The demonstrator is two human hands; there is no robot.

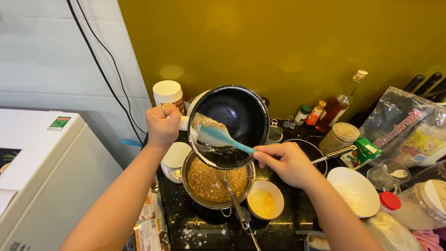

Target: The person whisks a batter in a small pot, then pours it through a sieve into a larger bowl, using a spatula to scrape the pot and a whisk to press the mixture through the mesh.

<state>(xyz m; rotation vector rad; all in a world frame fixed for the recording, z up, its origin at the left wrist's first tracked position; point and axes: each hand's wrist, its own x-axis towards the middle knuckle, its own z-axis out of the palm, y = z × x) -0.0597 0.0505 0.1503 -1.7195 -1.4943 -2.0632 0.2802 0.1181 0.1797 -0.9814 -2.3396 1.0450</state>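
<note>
Head view: the left hand point(162, 124) has its fingers clenched on the handle of the black saucepan point(232, 123), tilted over the steel pan point(216, 182) of brown crumbs. The right hand point(285, 162) grasps the blue spatula point(218, 135); its long axis points up-left into the saucepan, blade on the wall.

Two bare forearms reach up from the bottom edge, converging toward the middle; the left arm rises from the lower left, nearly straight, wrist slightly bent; the left hand point(162, 124) is closed in a fist around a handle, knuckles facing the camera, a ring on one finger; the right arm comes in from the lower right; the right hand point(285, 163) is curled, fingers pinched around a thin handle, thumb pointing left.
</note>
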